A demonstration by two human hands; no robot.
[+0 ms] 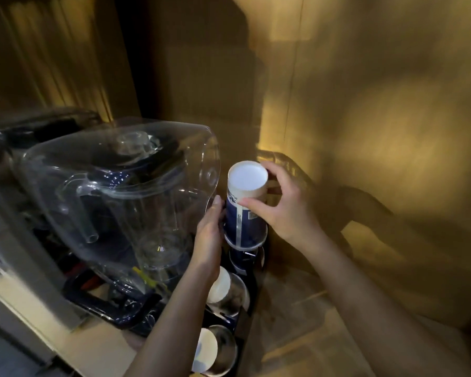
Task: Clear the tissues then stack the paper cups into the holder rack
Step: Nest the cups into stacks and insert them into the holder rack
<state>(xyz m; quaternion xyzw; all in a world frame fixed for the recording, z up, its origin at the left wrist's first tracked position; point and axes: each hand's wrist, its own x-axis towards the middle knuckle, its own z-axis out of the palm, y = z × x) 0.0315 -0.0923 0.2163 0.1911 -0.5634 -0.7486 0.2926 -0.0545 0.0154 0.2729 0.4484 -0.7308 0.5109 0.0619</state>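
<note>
An upside-down stack of blue and white paper cups point(244, 205) stands in the far ring of the black holder rack point(252, 278), white base up. My right hand point(280, 206) grips the top of the stack with fingers and thumb around the base. My left hand point(210, 235) presses against the stack's left side near the ring. Nearer to me, two more rack slots hold cups point(220, 287) with white bases point(206, 349) showing. No tissues are visible.
A large clear blender jar point(125, 197) under a transparent cover stands directly left of the rack on a dark base point(106, 303). A tan wall point(365, 131) runs close behind and to the right. The counter edge point(38, 317) lies at lower left.
</note>
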